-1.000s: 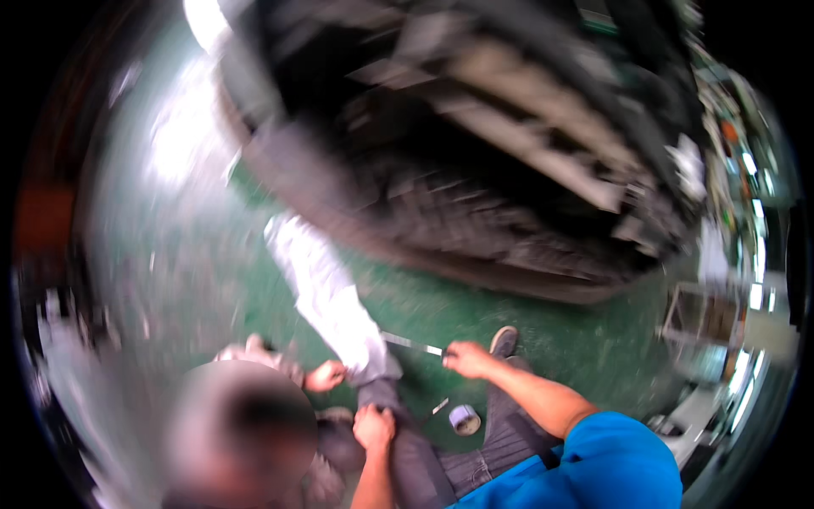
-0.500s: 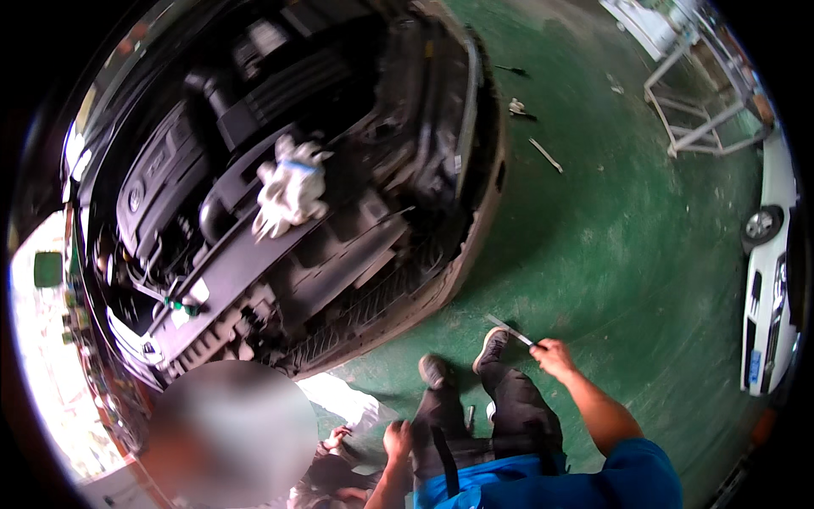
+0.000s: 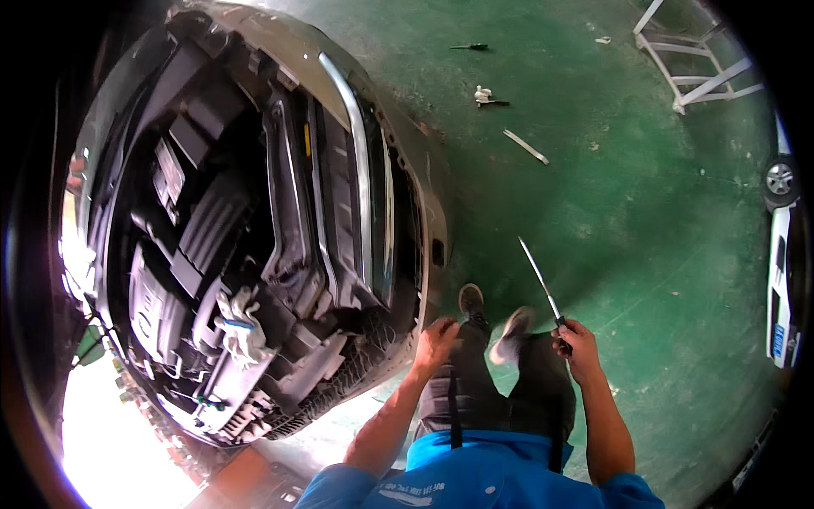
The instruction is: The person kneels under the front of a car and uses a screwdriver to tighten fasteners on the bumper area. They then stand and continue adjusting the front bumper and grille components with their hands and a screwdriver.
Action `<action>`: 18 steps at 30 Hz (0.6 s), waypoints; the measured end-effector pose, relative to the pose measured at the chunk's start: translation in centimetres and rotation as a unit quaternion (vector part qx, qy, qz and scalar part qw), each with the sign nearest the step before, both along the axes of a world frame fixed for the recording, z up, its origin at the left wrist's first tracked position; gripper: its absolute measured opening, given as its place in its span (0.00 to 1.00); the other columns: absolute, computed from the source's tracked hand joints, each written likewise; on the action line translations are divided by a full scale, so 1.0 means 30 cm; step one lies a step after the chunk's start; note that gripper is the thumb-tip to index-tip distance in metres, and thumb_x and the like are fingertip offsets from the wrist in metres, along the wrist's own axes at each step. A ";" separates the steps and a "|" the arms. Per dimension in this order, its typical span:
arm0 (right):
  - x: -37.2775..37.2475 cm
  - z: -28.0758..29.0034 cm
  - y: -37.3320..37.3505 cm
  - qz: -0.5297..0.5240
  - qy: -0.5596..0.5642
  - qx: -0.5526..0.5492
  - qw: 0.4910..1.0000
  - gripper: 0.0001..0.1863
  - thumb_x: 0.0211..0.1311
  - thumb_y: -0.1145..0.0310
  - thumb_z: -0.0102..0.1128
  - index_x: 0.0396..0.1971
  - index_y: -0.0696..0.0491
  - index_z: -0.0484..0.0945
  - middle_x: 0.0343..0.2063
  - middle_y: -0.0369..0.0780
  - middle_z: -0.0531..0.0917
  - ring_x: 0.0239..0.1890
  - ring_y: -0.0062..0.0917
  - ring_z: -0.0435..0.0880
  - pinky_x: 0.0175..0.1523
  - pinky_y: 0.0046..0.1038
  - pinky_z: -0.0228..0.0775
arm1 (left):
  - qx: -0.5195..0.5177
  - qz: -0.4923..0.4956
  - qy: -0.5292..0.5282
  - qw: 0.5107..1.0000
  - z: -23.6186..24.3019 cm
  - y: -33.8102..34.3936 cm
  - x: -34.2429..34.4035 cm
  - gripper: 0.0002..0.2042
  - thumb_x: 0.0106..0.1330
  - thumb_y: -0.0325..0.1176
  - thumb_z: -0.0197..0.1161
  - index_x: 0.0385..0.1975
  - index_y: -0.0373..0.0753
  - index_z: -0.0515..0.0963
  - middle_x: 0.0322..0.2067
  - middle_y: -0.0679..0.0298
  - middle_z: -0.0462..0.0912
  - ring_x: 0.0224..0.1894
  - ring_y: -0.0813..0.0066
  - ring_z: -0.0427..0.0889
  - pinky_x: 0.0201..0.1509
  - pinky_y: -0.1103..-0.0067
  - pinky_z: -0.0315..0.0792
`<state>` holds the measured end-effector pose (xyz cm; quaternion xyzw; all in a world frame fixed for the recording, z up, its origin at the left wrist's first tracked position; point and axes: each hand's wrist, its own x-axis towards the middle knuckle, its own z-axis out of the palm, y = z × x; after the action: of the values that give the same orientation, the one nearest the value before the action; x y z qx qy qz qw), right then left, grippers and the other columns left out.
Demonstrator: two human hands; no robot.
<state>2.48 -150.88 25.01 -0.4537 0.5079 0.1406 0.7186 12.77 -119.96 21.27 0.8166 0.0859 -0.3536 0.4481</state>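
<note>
In my right hand [image 3: 578, 348] is a screwdriver [image 3: 541, 276], gripped by its black handle. Its long thin shaft points up and away over the green floor, touching nothing. My left hand [image 3: 437, 343] holds nothing that I can see. Its fingers are loosely bent and a little apart, slightly blurred, beside the car's front edge. To the left stands a car with its engine bay [image 3: 212, 220] uncovered. White work gloves [image 3: 244, 329] lie in a heap on its front parts. Near them rests a small green-handled tool [image 3: 208, 402].
On the green floor [image 3: 627, 220] ahead lie a dark screwdriver-like tool [image 3: 471, 47], a small white-and-black item [image 3: 489, 97] and a pale metal bar [image 3: 526, 146]. A white metal frame [image 3: 708, 89] stands at the far right. Below it is a parked white car [image 3: 778, 280].
My view has turned and shifted along the car's front. The screwdriver now points farther ahead. My left hand has come forward beside the car, and the blurred-out person at lower left is out of sight.
</note>
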 end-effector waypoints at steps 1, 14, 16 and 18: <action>0.031 -0.019 -0.012 0.015 -0.007 0.015 1.000 0.16 0.63 0.66 0.58 0.45 0.61 0.75 0.25 0.37 0.80 0.21 0.17 0.74 0.26 0.19 0.64 | 0.015 0.005 0.001 1.000 0.019 -0.018 0.063 0.18 0.64 0.42 0.60 0.44 0.32 0.79 0.34 0.50 0.84 0.40 0.64 0.84 0.44 0.74 0.74; 0.663 -0.299 -0.446 0.173 -0.012 0.083 0.981 0.11 0.59 0.68 0.61 0.36 0.60 0.78 0.21 0.32 0.76 0.19 0.13 0.70 0.24 0.19 0.60 | 0.290 0.202 -0.130 0.926 0.084 -0.424 0.923 0.33 0.60 0.41 0.66 0.58 0.22 0.63 0.54 0.44 0.73 0.55 0.56 0.73 0.61 0.71 0.64; 0.734 -0.309 -0.535 0.214 -0.029 0.053 0.975 0.15 0.60 0.68 0.61 0.42 0.62 0.78 0.23 0.33 0.77 0.21 0.15 0.72 0.26 0.19 0.63 | 0.153 0.269 -0.191 0.931 0.036 -0.400 0.960 0.29 0.60 0.39 0.66 0.56 0.26 0.68 0.51 0.53 0.76 0.51 0.63 0.75 0.58 0.73 0.65; 0.829 -0.316 -0.609 0.275 -0.032 -0.002 0.961 0.21 0.59 0.68 0.61 0.51 0.62 0.76 0.25 0.34 0.78 0.23 0.16 0.74 0.30 0.21 0.67 | 0.114 0.323 -0.164 0.925 0.034 -0.401 0.986 0.25 0.60 0.37 0.66 0.53 0.27 0.71 0.48 0.57 0.78 0.48 0.67 0.76 0.57 0.74 0.66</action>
<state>27.35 -169.16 15.51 -0.5814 0.3406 0.3175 0.6673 42.36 -132.00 22.28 0.8368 0.3099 -0.0389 0.4496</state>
